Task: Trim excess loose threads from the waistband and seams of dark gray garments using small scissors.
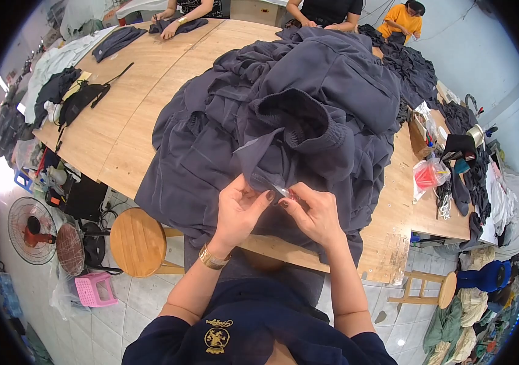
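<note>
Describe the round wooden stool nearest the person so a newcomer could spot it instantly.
Start at the big wooden table heaped with dark grey garments. Drop off its near edge to the tiled floor on the person's left, beside the left hand with the gold wristband. The stool stands there: a plain round wooden seat, larger and nearer than the second stool on the right, and unlike the small pink plastic stool beside it.

A long wooden tabletop (131,115) stands on a pale tiled floor (119,316). A round wooden stool (138,241) and a fan (31,230) stand beside it, under a light blue wall (484,55).
</note>
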{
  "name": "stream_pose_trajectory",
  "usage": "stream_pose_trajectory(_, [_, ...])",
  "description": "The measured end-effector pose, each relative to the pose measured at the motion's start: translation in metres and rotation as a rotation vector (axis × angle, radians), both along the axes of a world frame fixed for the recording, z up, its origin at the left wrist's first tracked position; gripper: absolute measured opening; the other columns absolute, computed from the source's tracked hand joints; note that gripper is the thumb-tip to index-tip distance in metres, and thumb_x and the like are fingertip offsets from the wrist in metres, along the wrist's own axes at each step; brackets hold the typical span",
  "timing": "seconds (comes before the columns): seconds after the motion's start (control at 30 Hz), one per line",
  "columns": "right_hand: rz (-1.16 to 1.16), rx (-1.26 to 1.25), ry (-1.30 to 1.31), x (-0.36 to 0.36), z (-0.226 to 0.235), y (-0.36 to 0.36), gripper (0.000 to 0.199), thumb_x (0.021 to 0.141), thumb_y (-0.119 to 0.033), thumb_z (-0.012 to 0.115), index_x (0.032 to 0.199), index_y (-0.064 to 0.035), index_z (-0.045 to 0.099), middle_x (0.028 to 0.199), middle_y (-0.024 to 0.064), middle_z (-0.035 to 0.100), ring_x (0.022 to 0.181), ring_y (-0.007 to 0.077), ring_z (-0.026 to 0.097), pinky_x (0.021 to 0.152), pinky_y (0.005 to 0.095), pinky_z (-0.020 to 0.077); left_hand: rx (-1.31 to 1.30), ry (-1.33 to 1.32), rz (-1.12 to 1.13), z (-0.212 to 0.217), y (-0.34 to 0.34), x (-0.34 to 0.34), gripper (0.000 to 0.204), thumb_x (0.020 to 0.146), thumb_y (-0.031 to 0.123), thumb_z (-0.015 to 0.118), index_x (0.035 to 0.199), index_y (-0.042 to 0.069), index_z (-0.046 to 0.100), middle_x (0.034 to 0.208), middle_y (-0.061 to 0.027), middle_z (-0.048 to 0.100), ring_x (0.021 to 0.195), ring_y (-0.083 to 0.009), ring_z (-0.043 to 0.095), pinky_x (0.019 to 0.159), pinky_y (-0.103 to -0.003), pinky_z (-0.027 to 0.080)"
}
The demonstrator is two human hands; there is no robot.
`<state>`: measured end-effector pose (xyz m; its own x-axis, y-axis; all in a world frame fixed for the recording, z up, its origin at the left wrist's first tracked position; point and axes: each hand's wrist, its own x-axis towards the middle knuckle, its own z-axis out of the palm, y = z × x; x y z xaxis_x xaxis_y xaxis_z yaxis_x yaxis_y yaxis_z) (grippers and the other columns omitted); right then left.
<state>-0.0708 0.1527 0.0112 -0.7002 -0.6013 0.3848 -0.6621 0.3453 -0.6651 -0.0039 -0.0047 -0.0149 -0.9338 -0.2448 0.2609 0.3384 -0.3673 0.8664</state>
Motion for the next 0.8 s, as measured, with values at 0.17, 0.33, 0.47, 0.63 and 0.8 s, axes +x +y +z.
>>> stream_pose_trajectory(0.17, [-0.003, 0.012, 0.027, -0.002, -0.005, 0.001, 0.029, 0.086, -0.03, 0.063, 0.073, -0.0051, 0.055, 0.054, 0.0085, 0.052, 0.045, 0.0237, 0.051, 0.045, 0.0315, 0.0377, 0.012, -0.007, -0.003, 0.001, 0.001, 0.0, 0.022, 0.087, -0.004, 0.059, 0.109, -0.003, 0.056, 0.101, -0.007, 0.065, 0.092, -0.0096, 0.06, 0.084, -0.024, 0.047])
stream_pose_trajectory(0.33, [-0.028, -0.286, -0.388, -0.002, -0.01, 0.002, 0.022, 0.088, -0.021, 0.061, 0.079, -0.0008, 0.057, 0.055, 0.0074, 0.048, 0.047, 0.013, 0.043, 0.048, 0.0263, 0.0344, 0.196, -0.047, -0.031, -0.009, -0.002, -0.002, 0.022, 0.089, 0.001, 0.059, 0.111, 0.0, 0.055, 0.101, -0.0059, 0.064, 0.088, -0.0105, 0.06, 0.076, -0.025, 0.051])
stream_pose_trajectory(0.47, [-0.037, -0.217, -0.275, 0.002, -0.011, 0.001, 0.022, 0.089, -0.021, 0.06, 0.081, -0.0008, 0.058, 0.056, 0.0072, 0.048, 0.048, 0.0124, 0.042, 0.048, 0.0267, 0.034, 0.37, -0.087, -0.073, -0.009, -0.002, -0.001, 0.022, 0.089, 0.004, 0.059, 0.111, 0.002, 0.054, 0.101, -0.0058, 0.064, 0.086, -0.0119, 0.061, 0.07, -0.026, 0.053])
stream_pose_trajectory(0.63, [-0.039, -0.1, -0.114, 0.001, -0.013, 0.0, 0.026, 0.085, -0.029, 0.064, 0.079, -0.0047, 0.058, 0.055, 0.0081, 0.052, 0.046, 0.0228, 0.052, 0.047, 0.0307, 0.038, 0.41, -0.105, -0.074, -0.006, -0.001, -0.002, 0.016, 0.091, 0.006, 0.058, 0.106, 0.003, 0.053, 0.099, -0.0068, 0.063, 0.085, -0.013, 0.061, 0.065, -0.026, 0.052])
stream_pose_trajectory(0.8, [-0.032, -0.012, 0.006, 0.001, -0.006, -0.003, 0.028, 0.084, -0.031, 0.064, 0.077, -0.0055, 0.056, 0.055, 0.0085, 0.053, 0.046, 0.0238, 0.052, 0.046, 0.0318, 0.0383, 0.389, -0.106, -0.059, -0.007, -0.002, -0.002, 0.016, 0.091, 0.006, 0.057, 0.106, 0.002, 0.054, 0.098, -0.0065, 0.062, 0.083, -0.0128, 0.061, 0.068, -0.026, 0.051])
